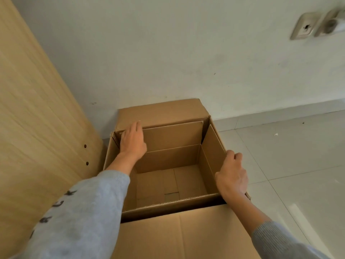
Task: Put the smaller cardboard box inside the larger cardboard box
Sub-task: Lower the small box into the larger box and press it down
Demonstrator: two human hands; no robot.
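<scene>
The smaller cardboard box (168,182) sits open-topped inside the larger cardboard box (160,111), its walls standing just within the outer walls. Its bottom is bare, showing only the folded bottom flaps, and a dark gap shows along its near wall, between it and the larger box's near flap (179,234), which folds out toward the camera. The far flap of the larger box leans up against the wall (168,53) behind.

The left hand (133,142) rests on the far left corner of the inner box, fingers extended flat over the top edge; its grip is loose and open, pressing rather than clasping. The right hand (232,174) is at the right wall near the front corner, fingers curled over the top edge of the cardboard, so this grip is closed on the box wall; whether it pinches the inner wall, the outer one or both, I cannot tell. Both forearms wear grey sleeves (84,215), the left one with dark lettering.

The boxes stand on a pale tiled floor (289,156), pushed against the wall. A light wooden panel (33,113) with two small holes stands to the left, touching or just beside the larger box. Two wall sockets (304,27) are high on the right.
</scene>
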